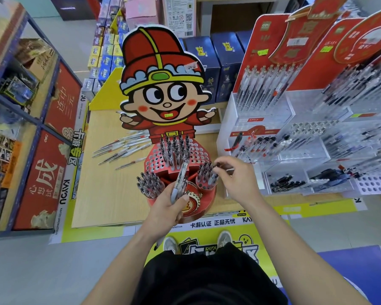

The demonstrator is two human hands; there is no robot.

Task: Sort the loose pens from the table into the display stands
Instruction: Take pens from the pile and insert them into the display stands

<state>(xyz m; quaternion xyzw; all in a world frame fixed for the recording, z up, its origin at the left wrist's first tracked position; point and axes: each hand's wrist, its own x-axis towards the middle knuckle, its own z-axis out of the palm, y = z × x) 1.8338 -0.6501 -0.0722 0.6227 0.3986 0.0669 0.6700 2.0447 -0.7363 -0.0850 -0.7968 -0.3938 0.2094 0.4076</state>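
Pens [180, 179] in left hand [166, 209], table edge [207, 223] apparently printed KAYOU

Both bare arms are stretched forward and are drawn in towards each other ahead of the body. The left hand [169, 208] is held low, its fingers and thumb curled round a small bundle of clear-barrelled pens [180, 179] that points up and away. The right hand [235, 179] is held slightly further out, back uppermost, with thumb and forefinger pinched on the dark top of a single pen [217, 165].
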